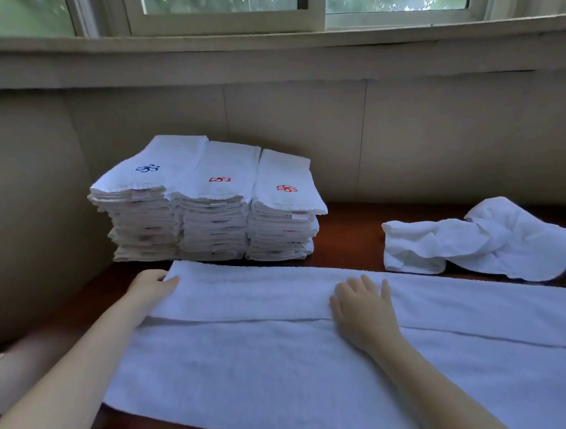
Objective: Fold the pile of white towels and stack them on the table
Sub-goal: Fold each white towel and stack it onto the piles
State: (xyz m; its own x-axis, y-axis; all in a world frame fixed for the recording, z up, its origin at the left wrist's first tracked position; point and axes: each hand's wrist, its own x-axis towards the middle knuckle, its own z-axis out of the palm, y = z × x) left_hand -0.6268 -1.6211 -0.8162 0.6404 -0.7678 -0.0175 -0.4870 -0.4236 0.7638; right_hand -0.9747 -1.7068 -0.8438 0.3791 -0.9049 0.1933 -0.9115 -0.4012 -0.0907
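Item: one white towel [264,363], spread on the table [352,215] just in front of the folded stack [208,209], far edge lapped over lengthwise. My left hand [153,284] pinches its end below the stack's left corner, thumb on top, and my right hand [362,307] lies flat on the lap, fingers spread. Risk: if that palm lifts as the pinched end crosses, the lap may slide and the edges finish askew. Not legible: my left fingers under the cloth, the towel's right end past the frame, the count of loose towels [484,241] right of the stack.

Folded towel stacks [214,223]: 3
Spread towel [298,366]: 1
Crumpled towel pile [484,241]: 1
Red emblems [220,179]: 2
Blue emblem [147,168]: 1
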